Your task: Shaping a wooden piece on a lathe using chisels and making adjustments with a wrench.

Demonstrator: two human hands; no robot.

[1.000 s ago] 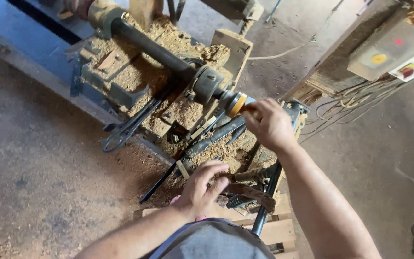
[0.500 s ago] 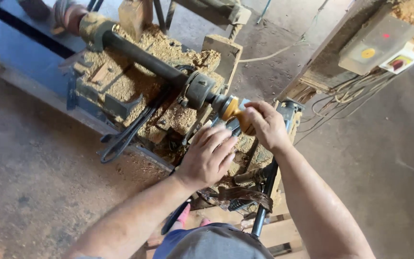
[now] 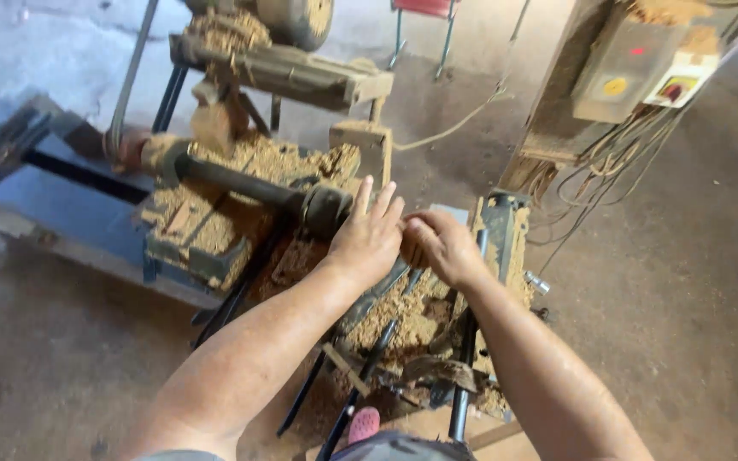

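Both hands meet at the end of a dark shaft (image 3: 241, 183) on a sawdust-covered lathe (image 3: 215, 230). The left hand (image 3: 369, 237) lies flat over the chuck (image 3: 328, 209) at the shaft's end, fingers stretched out and apart, its grip released; the palm rests on or just over the chuck, and which of the two cannot be told. The right hand (image 3: 439, 246) is just beside the left one, touching it at the fingertips, with fingers curled in a clenched grip around a small piece that is almost hidden; what that piece is cannot be told.

Heaps of tan sawdust (image 3: 284, 162) lie along the shaft and below the chuck. Several long dark tools (image 3: 360, 376) lean under the hands, below the chuck. A black rail (image 3: 467, 341) runs down beside the right forearm.

Up and right of the chuck, well apart from it, a grey rectangular switch box (image 3: 617, 72) hangs on a wooden post (image 3: 557, 102). It bears a round yellow mark and a small red one. Just beside it sits a smaller white box (image 3: 681, 81) with a red and yellow patch. A bundle of wires (image 3: 608, 162) drops from both. Beyond the chuck stands a red chair (image 3: 424, 8) with metal legs, on the concrete floor (image 3: 685, 282).
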